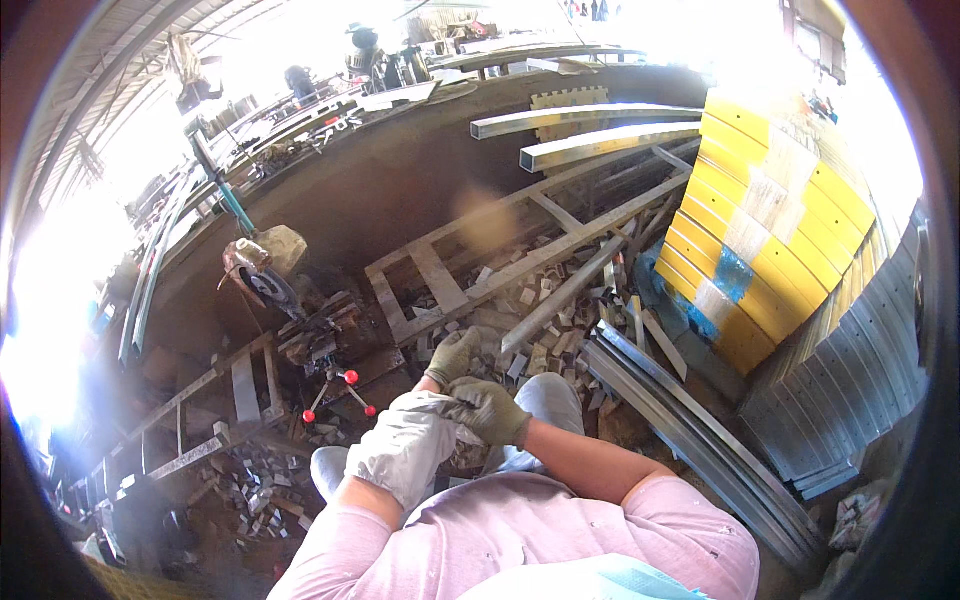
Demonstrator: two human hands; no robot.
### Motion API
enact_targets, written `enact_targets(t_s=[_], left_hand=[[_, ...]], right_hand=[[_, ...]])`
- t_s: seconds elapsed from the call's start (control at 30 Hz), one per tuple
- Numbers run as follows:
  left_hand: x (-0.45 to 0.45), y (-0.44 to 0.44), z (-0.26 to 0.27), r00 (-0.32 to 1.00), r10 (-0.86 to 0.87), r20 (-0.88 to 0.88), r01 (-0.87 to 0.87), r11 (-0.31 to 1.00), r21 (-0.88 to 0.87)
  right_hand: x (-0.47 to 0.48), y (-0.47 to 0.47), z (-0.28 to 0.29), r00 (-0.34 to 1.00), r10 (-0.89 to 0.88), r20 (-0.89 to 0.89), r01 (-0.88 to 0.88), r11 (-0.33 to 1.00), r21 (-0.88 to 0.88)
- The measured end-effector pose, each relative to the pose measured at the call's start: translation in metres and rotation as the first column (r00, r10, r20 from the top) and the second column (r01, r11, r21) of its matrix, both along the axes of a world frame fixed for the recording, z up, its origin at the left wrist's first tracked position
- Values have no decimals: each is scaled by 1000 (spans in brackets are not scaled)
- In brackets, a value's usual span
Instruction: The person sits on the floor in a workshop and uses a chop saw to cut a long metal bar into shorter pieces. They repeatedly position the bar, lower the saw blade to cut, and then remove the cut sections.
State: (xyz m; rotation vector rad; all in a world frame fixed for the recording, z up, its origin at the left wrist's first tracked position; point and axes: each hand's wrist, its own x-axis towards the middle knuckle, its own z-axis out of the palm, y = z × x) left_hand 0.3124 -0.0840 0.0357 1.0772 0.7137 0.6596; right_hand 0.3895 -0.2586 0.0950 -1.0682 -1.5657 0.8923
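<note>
My left hand (454,355), in an olive work glove, is held out in front of me; its fingers look curled, with nothing visible in them. A pale fabric sleeve cover (405,450) runs along my left forearm. My right hand (487,411), gloved alike, pinches the cuff of that cover at my left wrist. Left of both hands stands a cut-off saw with an abrasive disc (268,291) and a clamp handle with red knobs (351,377). My knees show beneath and beside the hands.
Metal offcuts (551,337) litter the floor around a welded metal frame (439,277). Long metal profiles (675,427) lie at the right, near stacked yellow panels (750,232) and grey ribbed panels (840,397). Two square tubes (600,146) jut out ahead. A cluttered workbench (352,112) stands beyond.
</note>
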Motion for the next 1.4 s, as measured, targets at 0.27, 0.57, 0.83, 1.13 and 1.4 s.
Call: enact_targets(t_s=[0.27,0.57,0.83,1.13,1.4], left_hand=[[-24,-14,-27,974,-37,-223,51,997,54],[-56,-73,-12,917,-268,296,313,943,-116],[-148,-141,127,619,-649,-443,736,281,616],[-322,-96,32,577,394,-715,221,768,602],[-337,-89,8,756,384,-530,10,803,596]], right_hand=[[-3,5,-33,596,-39,-802,-350,887,-303],[12,38,-51,754,-487,-441,242,830,-502],[185,38,-75,601,-731,323,796,584,-160],[269,-50,83,821,-303,483,500,790,-354],[536,-72,332,-66,-981,183,924,9,381]])
